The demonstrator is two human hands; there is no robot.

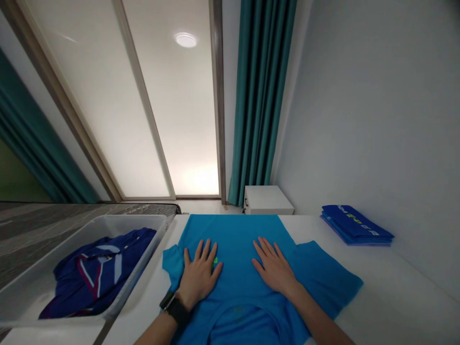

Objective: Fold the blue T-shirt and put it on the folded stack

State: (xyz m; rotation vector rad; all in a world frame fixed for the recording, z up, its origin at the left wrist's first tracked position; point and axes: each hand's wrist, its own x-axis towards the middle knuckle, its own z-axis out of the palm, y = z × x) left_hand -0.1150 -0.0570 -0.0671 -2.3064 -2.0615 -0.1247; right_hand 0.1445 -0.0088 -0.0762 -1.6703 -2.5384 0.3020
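A bright blue T-shirt (235,235) lies spread flat on the white table (395,297), collar toward me, sleeves out to both sides. My left hand (199,275) rests flat on the shirt's chest, fingers spread, beside a small green logo; a black watch sits on that wrist. My right hand (275,268) lies flat on the shirt to the right of it, fingers spread. Neither hand grips anything.
A white plastic bin (151,225) at the left holds crumpled dark blue garments (97,278). A stack of folded blue shirts (355,225) sits at the table's far right by the wall. Behind are a small white cabinet (268,199), teal curtains and frosted sliding panels.
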